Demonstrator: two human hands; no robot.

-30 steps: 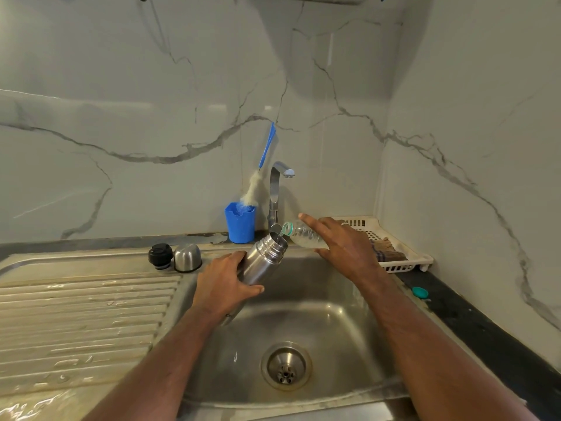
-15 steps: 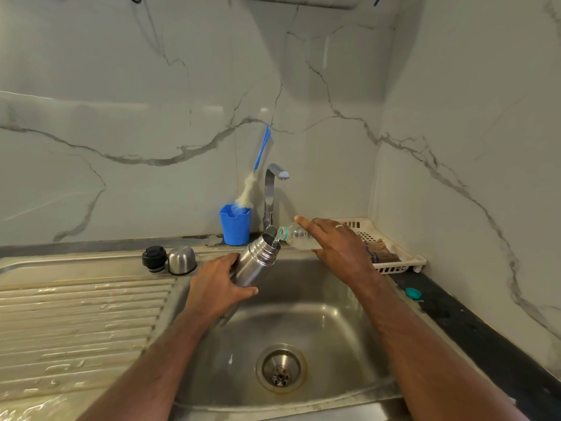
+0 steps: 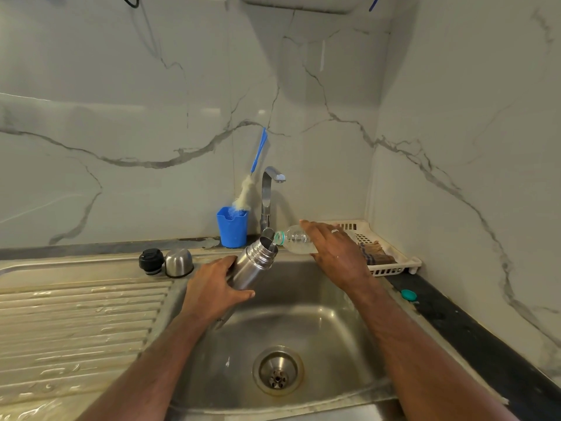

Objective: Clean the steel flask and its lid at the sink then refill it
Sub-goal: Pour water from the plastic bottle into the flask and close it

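Note:
My left hand (image 3: 212, 291) grips the steel flask (image 3: 253, 264), tilted with its open mouth up and to the right over the sink basin (image 3: 303, 317). My right hand (image 3: 337, 253) holds a clear plastic bottle (image 3: 296, 238) on its side, its neck at the flask's mouth, and water runs from it into the flask. The flask's black stopper (image 3: 151, 261) and steel cup lid (image 3: 179, 262) stand side by side on the sink ledge to the left.
A tap (image 3: 268, 196) rises behind the flask, next to a blue cup (image 3: 232, 226) holding a bottle brush (image 3: 253, 174). A white basket (image 3: 382, 250) with cloths sits at the back right. A teal bottle cap (image 3: 408, 295) lies on the dark counter. The ribbed drainboard (image 3: 79, 326) is wet.
Both hands hold the same pose with flask and bottle. The view has shifted slightly; nothing was let go or picked up.

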